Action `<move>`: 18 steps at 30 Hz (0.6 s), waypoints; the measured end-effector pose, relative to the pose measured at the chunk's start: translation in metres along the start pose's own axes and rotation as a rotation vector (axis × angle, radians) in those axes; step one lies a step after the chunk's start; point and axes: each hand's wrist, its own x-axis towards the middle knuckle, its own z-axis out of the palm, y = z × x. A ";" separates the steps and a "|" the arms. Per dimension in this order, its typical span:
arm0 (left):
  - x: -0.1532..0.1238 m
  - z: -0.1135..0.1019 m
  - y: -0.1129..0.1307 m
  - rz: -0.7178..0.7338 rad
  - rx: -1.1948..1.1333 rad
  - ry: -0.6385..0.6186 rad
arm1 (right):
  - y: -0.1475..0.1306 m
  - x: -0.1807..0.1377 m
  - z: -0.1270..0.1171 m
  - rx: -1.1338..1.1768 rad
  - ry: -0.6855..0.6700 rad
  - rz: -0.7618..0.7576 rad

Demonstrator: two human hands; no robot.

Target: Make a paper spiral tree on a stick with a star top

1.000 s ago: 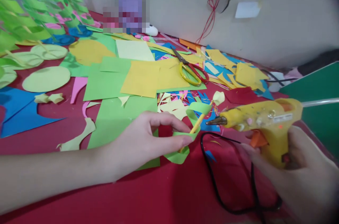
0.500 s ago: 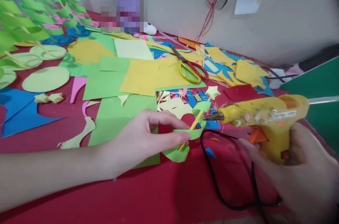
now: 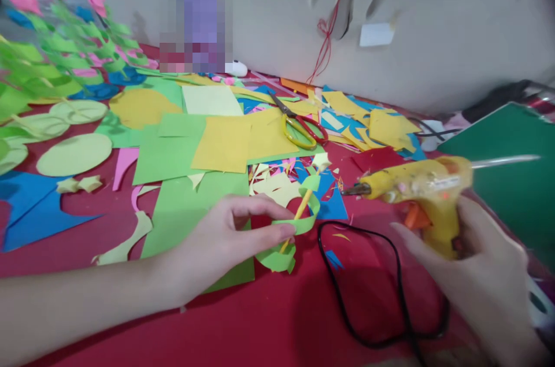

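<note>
Between thumb and fingers, my left hand (image 3: 243, 234) pinches a green paper strip (image 3: 306, 223) that spirals around a thin yellow stick (image 3: 303, 204). A pale yellow paper star (image 3: 321, 160) tops the stick, which leans up to the right. My right hand (image 3: 481, 274) is wrapped round the handle of a yellow hot glue gun (image 3: 416, 182), thumb off to the left of its orange trigger (image 3: 418, 217). The gun's metal nozzle points left, a short gap from the spiral. A clear glue stick (image 3: 505, 161) juts from its back, and a small red light glows on its side.
Red-and-yellow-handled scissors (image 3: 299, 124) lie on yellow and green paper sheets (image 3: 221, 144). A black cable (image 3: 342, 297) loops over the red table (image 3: 243, 332). Finished paper plants (image 3: 87, 43) stand at back left, near pale green discs (image 3: 73, 154). A green board (image 3: 507, 138) is at right.
My right hand has drawn the glue gun a little away from the spiral, so the nozzle gap is wider. The view has shifted slightly; my left hand keeps its pinch.
</note>
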 end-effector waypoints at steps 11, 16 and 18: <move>-0.005 0.007 0.013 -0.020 0.124 0.110 | 0.058 0.042 0.055 -0.021 0.003 -0.077; -0.008 0.008 0.026 0.078 0.176 0.194 | 0.028 0.034 0.034 0.073 0.115 -0.147; -0.011 0.008 0.036 0.139 0.188 0.196 | 0.000 0.024 0.016 0.191 0.082 -0.259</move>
